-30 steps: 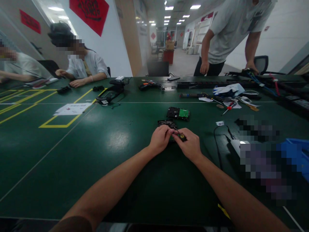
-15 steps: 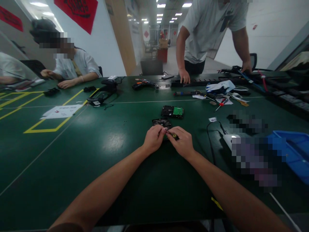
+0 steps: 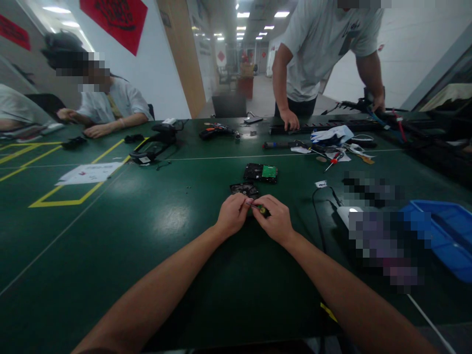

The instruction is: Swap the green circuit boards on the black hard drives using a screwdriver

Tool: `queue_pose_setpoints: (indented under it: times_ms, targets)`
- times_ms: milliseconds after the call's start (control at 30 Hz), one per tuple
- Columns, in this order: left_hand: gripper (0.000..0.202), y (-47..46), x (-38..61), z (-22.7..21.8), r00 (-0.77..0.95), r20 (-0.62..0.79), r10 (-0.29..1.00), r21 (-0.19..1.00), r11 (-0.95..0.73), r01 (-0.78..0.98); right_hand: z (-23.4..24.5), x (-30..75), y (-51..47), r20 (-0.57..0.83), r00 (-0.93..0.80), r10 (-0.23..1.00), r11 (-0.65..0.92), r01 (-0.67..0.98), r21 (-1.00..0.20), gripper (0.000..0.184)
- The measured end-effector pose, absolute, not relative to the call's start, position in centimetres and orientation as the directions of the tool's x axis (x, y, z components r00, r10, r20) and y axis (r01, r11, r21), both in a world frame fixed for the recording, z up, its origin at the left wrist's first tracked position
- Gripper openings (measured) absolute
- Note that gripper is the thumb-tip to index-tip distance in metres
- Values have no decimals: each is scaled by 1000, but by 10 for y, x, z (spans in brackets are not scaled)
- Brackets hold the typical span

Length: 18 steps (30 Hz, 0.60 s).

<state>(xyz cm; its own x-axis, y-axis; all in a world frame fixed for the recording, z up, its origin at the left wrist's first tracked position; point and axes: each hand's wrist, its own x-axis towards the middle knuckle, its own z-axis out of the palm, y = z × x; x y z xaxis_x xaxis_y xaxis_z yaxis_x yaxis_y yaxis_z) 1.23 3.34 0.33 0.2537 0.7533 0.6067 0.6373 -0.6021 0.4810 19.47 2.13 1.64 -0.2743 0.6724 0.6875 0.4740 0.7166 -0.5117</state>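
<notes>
I judge work midway: right hand [image 3: 275, 216] clamped on screwdriver [image 3: 263, 210]; left hand [image 3: 232, 214] curled, grip unclear; dark assembly [image 3: 243, 189] unfinished, green-board hard drive [image 3: 260, 172] apart.

Left hand [image 3: 232, 215] bare, rounded at knuckles. Left forearm [image 3: 162, 278] bare, smooth in outline, slim at far end, widening toward near left. Dark sleeve edge [image 3: 103, 351] just showing there, too dim for detail. Right hand [image 3: 276, 219] bare. Right forearm [image 3: 339, 280] likewise bare, slim at far end, broader toward near right.
</notes>
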Motion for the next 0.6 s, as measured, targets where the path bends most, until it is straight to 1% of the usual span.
queue_pose_setpoints:
  times_ms: [333, 467, 600]
  targets:
    - [36, 34, 11, 0, 289, 630, 720, 463, -648, 605, 21, 195, 21, 653, -283, 703, 685, 518, -513, 4]
    - [29, 33, 11, 3, 314, 638, 703, 478, -681, 555, 22, 195, 20, 646, -257, 719, 667, 518, -536, 7]
    - [19, 33, 11, 6, 332, 646, 687, 508, -712, 484, 23, 197, 22, 654, -267, 708, 678, 518, -522, 9]
